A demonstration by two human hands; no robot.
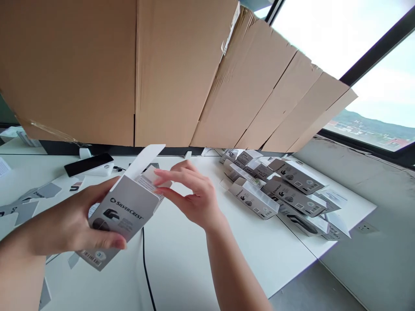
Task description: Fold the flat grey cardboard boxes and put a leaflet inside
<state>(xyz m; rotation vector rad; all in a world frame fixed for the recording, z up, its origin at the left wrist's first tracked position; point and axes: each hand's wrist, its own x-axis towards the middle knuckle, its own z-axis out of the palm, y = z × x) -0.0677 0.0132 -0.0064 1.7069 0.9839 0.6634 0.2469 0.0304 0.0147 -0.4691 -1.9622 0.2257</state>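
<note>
A grey and white SilverCrest carton (125,216) is tilted up over the table, its top end open. My left hand (84,220) is closed round its lower half, thumb across the printed front. The long white top flap (145,160) stands up at the far side of the opening. At that opening, my right hand (191,188) pinches a small white flap (151,177) between thumb and fingers. The inside of the carton is mostly hidden from me.
Several similar cartons (293,194) lie piled at the right of the white table (194,268). Flattened cartons (29,203) lie at the left, near a black-topped white device (90,166). A black cable (145,263) crosses the front. Cardboard sheets (168,77) stand behind.
</note>
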